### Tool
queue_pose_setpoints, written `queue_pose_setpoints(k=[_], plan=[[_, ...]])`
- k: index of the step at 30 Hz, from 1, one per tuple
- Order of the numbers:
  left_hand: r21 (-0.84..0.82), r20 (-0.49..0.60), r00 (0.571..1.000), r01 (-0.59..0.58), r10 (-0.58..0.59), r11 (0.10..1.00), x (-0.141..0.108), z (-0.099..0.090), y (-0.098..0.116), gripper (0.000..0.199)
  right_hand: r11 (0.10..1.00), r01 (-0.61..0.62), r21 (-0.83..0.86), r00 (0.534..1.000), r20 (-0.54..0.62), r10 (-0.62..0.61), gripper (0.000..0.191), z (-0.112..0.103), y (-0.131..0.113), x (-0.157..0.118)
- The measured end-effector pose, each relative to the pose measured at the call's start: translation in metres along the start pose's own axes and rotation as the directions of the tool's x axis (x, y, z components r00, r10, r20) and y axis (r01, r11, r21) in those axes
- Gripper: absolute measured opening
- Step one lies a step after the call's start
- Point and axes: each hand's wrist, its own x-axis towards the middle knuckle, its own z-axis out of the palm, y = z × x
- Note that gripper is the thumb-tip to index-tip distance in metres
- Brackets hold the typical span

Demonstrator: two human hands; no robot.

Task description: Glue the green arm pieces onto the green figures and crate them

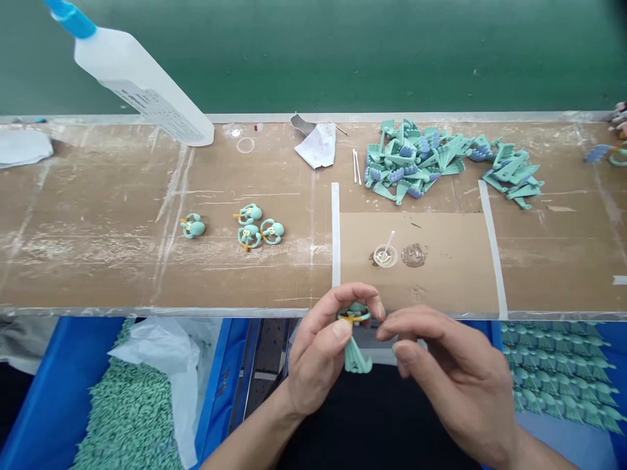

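My left hand (321, 349) pinches a small teal figure (357, 358) with an orange-yellow band, near the table's front edge. The figure's head part is at the top and its fanned tentacle part hangs down. Just to the right is my right hand (441, 372), its thumb and index fingertip apart with nothing visible between them, not touching the figure. Beyond the hands, a small round dish (385, 256) with a white stick in it stands on a cardboard sheet (455, 261) between white tape strips.
Teal and purple parts (416, 160) are heaped at the back right, beside cotton swabs (356, 166). Several teal heads (249, 235) lie left of centre. A white bottle (147, 85) stands back left. Blue bins hold small green pieces (130, 405) and rows of teal parts (563, 372).
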Motion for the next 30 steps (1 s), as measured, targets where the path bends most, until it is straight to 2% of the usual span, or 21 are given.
queue_pose_setpoints(k=[2, 4, 9, 20, 27, 30], plan=[[-0.201, -0.011, 0.996, 0.086, -0.09, 0.976, 0.0005, 0.0024, -0.0013, 0.039, 0.998, 0.039, -0.052, 0.998, -0.039, -0.041, 0.021, -0.0044, 0.0, 0.0015], [-0.314, 0.0, 0.99, 0.134, -0.141, 0.94, 0.002, 0.005, -0.0008, 0.039, 0.995, 0.072, -0.064, 0.996, -0.04, -0.074, 0.024, -0.0052, -0.0003, 0.0027], [-0.427, 0.025, 0.982, 0.182, -0.189, 0.886, 0.0047, 0.0082, 0.003, 0.04, 0.993, 0.117, -0.023, 0.993, 0.025, -0.117, 0.028, -0.0012, -0.0009, 0.0029], [-0.474, 0.034, 0.973, 0.218, -0.229, 0.853, 0.0, 0.0095, 0.0016, 0.043, 0.985, 0.17, -0.043, 0.985, 0.024, -0.169, 0.033, -0.0007, 0.0028, 0.0004], [-0.422, -0.003, 0.971, 0.217, -0.241, 0.88, -0.0043, 0.0068, 0.0023, 0.046, 0.961, 0.25, -0.117, 0.968, 0.03, -0.248, 0.039, 0.0027, 0.0051, -0.0005], [-0.395, -0.014, 0.972, 0.21, -0.234, 0.895, -0.0041, 0.0076, 0.002, 0.05, 0.944, 0.273, -0.183, 0.962, 0.022, -0.274, 0.034, 0.0035, 0.0077, 0.0004]])
